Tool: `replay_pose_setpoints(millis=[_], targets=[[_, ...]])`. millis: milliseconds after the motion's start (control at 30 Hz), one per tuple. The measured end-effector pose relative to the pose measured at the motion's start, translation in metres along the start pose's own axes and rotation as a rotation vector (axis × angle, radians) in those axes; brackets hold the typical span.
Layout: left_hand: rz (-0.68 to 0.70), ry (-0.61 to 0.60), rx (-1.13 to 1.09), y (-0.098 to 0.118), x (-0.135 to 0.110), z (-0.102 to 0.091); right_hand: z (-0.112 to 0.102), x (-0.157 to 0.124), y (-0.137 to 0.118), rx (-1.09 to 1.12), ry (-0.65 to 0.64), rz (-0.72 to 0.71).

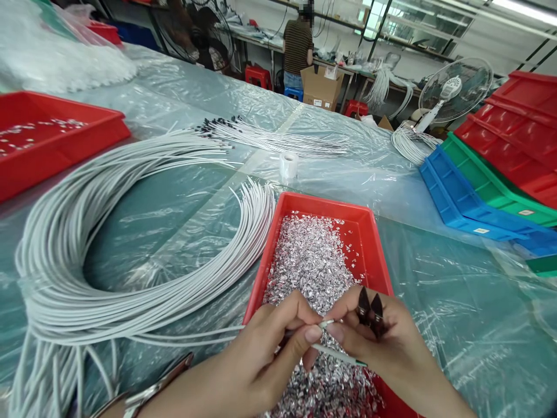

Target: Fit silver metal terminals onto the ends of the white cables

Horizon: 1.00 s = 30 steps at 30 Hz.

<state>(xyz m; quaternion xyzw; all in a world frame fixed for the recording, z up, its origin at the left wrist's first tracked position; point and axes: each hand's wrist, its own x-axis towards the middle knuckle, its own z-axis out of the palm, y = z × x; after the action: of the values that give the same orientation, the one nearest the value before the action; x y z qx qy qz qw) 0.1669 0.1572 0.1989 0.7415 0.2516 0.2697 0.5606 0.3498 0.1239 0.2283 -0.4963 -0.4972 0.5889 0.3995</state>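
Observation:
Over the red tray of silvery scraps, my left hand is closed on a thin white cable. Below the fingers, one piece of it slants to the right and ends in a dark green tip. My right hand pinches a short white cable end against the left fingertips. Two dark pointed jaws of a hand tool, like nippers, stick up from the right hand; the rest of the tool is hidden in the palm.
A large coil of white cables lies to the left. Behind are a cable bundle with black ends and a clear tape roll. Another red tray stands left, stacked bins right. A person is at the back.

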Motion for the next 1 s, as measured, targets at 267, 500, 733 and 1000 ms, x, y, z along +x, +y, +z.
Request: replay_pose_setpoints(millis=[267,500,733,1000], targets=[[-0.029,-0.015,0.005,-0.001,0.0,0.0,-0.004,-0.001,0.004,0.092,-0.017,0.117],[-0.085,-0.01,-0.104,-0.002,0.002,0.0,0.006,0.001,-0.002,0.093,0.154,0.143],[-0.143,0.003,-0.198,0.002,0.005,-0.001,0.006,0.003,0.0,0.103,0.144,0.083],[-0.197,0.029,-0.299,0.002,0.009,0.0,0.003,0.007,0.003,0.021,0.145,0.071]])
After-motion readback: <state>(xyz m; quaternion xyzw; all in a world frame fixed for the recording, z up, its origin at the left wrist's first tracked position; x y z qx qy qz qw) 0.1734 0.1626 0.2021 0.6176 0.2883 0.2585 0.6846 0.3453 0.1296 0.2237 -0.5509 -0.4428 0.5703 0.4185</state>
